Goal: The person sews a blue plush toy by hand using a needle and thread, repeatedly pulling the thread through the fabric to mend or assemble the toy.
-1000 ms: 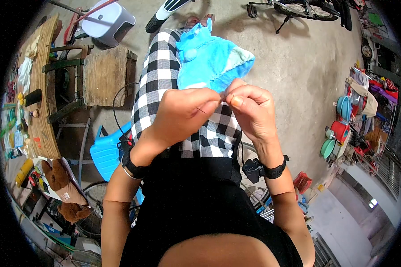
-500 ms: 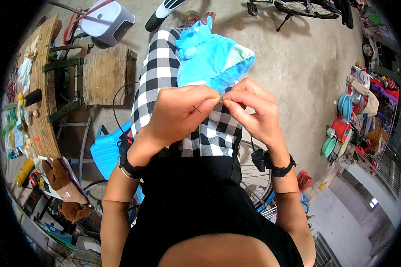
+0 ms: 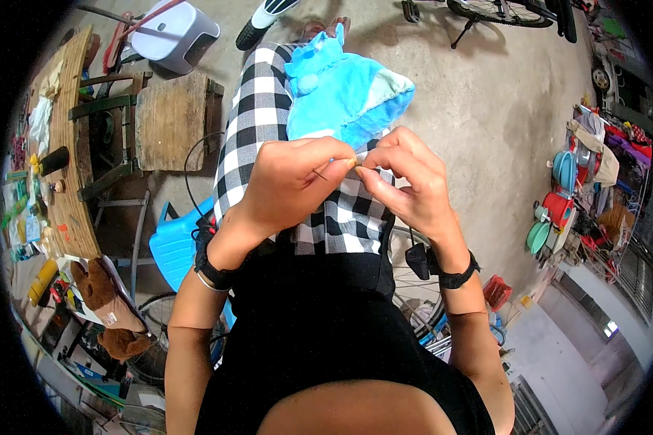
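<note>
My left hand [image 3: 286, 185] is closed in a pinch, its fingertips together above my lap. A thin dark needle [image 3: 320, 175] sticks out from between its thumb and fingers. My right hand [image 3: 406, 181] is pinched as well, thumb against forefinger, its tips almost touching the left ones. Whatever lies between the right fingertips is too small to make out. Just beyond both hands, a light-blue plush piece [image 3: 341, 98] with a whitish patch rests across my legs in black-and-white checked trousers [image 3: 257, 109].
On the left stand a wooden chair [image 3: 170, 123], a long wooden table [image 3: 69, 159] with clutter, and a white stool [image 3: 174, 36]. A blue plastic chair [image 3: 178, 250] is by my left side. Bicycles surround me, one at the top right [image 3: 500, 11]. Basins [image 3: 538, 237] and piled goods line the right.
My right fingertips have shifted slightly left and down, close against the left ones. Both hands remain pinched; the plush piece has hardly moved.
</note>
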